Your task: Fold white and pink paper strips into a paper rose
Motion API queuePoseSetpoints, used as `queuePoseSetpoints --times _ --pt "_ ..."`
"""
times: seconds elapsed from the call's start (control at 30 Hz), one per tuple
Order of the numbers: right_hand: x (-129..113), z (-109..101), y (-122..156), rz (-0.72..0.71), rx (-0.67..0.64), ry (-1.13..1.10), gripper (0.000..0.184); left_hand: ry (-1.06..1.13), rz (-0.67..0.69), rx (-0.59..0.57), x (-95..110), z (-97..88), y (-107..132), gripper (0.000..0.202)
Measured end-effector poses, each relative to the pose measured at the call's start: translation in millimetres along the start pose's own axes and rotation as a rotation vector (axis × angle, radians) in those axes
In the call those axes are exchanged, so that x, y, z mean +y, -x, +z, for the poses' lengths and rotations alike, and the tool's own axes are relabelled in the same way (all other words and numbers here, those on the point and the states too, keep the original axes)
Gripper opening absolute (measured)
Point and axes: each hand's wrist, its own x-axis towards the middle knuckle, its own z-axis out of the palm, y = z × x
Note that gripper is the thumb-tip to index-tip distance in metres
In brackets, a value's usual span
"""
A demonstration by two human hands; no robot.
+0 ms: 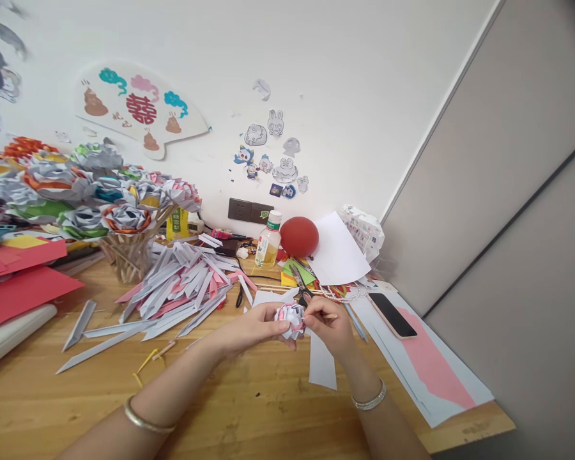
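My left hand [256, 327] is closed around a small paper flower [291, 317] of folded white and pink strips, held above the wooden table [220, 409]. My right hand [329, 324] pinches a thin wooden stick [326, 315] that points into the flower's side. A white folded strip [322, 363] lies on the table just below my right hand. Both wrists wear a silver bangle.
A pile of folded paper strips [182, 287] lies at centre left, and a glass of finished paper flowers [124, 220] stands behind it. Scissors [301, 289], a small bottle [268, 239], a red ball [299, 236], a phone [391, 314] and red and pink sheets lie around.
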Motion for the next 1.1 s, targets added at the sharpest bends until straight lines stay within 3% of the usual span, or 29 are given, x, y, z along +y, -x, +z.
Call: queuePoseSetpoints --times 0.2,0.37,0.57,0.87,1.1 --pt "2.8 -0.1 -0.4 0.112 -0.080 -0.110 0.018 -0.040 0.007 0.017 -1.6 -1.7 0.0 0.032" --pt "1.3 -2.6 -1.7 0.090 -0.143 -0.136 0.020 -0.029 -0.001 0.014 -2.6 -3.6 -1.2 0.039" --pt "-1.1 -4.2 -3.9 0.120 -0.031 -0.195 0.021 -0.025 -0.017 0.059 -0.8 -0.3 -1.6 0.051" --pt "-13.8 -8.1 -6.7 0.261 -0.125 -0.006 0.014 -0.261 0.025 0.127 -2.1 0.2 -3.4 0.052" --pt "-12.9 -11.6 -8.0 0.271 -0.160 0.060 0.015 -0.305 0.017 0.106 -7.5 -3.9 -3.4 0.053"
